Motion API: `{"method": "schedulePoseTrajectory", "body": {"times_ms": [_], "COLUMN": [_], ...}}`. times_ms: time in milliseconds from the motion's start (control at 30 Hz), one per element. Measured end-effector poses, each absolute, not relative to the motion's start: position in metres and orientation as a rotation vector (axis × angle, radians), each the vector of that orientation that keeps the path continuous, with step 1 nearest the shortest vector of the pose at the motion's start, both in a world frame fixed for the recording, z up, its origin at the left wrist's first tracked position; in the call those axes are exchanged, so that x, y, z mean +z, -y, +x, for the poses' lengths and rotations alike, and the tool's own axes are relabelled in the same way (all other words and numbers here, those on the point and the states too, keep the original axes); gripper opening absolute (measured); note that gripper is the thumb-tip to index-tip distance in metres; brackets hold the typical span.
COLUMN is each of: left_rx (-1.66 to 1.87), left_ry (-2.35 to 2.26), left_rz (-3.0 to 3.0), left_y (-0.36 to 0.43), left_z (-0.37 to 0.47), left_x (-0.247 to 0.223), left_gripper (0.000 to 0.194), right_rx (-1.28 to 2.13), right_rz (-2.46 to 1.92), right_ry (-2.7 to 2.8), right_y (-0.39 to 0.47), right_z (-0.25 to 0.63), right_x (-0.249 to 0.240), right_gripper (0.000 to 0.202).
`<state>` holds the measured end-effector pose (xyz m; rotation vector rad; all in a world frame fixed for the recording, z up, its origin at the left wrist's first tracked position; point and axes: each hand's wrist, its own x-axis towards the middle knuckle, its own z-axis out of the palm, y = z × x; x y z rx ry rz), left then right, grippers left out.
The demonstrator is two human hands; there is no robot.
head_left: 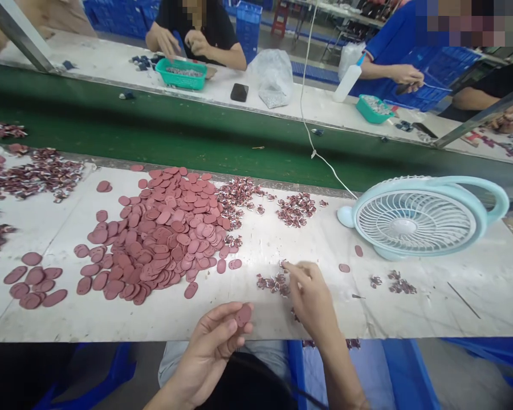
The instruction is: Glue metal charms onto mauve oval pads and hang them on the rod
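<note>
My left hand [216,339] pinches a flat reddish-brown oval disc [243,315] between thumb and fingers, just over the table's front edge. Tiny holes or marks show on its face. My right hand [310,293] reaches over the table with curled fingers, its fingertips closed on a small dark red and white piece [283,263]; the thumb is mostly hidden. Beside those fingertips lies a small cluster of similar pieces [272,282]. To the left spreads a large heap of reddish-brown oval discs [162,233].
A light blue fan [414,219] lies at the right, its white cord [329,165] running upward. Near it is a thin dark stick [464,300]. More small pieces [297,209] lie behind my hands. Below the edge sits a blue bin [404,370]. Co-workers sit across the green belt [154,128].
</note>
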<state>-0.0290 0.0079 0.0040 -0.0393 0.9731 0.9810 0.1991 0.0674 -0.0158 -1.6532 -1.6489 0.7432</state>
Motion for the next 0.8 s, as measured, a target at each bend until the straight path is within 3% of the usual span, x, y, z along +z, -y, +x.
{"method": "schedulePoseTrajectory", "body": {"times_ms": [133,367,433,533,633,800], "left_rx": [0.957,0.957,0.944,0.944,0.963,0.975], "left_ry": [-0.956,-0.976,-0.982,-1.007,-1.038,-1.062], "left_rz": [-0.044,-0.037,-0.010,0.053,0.114,0.191], "left_y": [-0.005,-0.002,-0.002,-0.002,-0.003,-0.002], "left_z": [-0.030,-0.029,-0.027,-0.022,-0.016,-0.010], "left_x": [0.006,0.003,0.001,0.001,0.005,0.009], "left_gripper": [0.028,0.028,0.029,0.027,0.023,0.023], "right_rx": [0.689,0.554,0.536,0.799,1.193,1.429], "right_rz": [-1.607,-1.843,-1.912,-1.796,-1.477,-1.223], "right_ry": [2.119,2.131,2.026,1.737,1.353,1.019], "right_y": [-0.102,-0.098,-0.084,-0.053,-0.022,-0.001], "right_z": [0.204,0.218,0.220,0.212,0.193,0.163], "right_x": [-0.024,-0.011,-0.001,0.014,0.023,0.020], "right_gripper": [0.053,0.020,0.022,0.031,0.016,0.017]}}
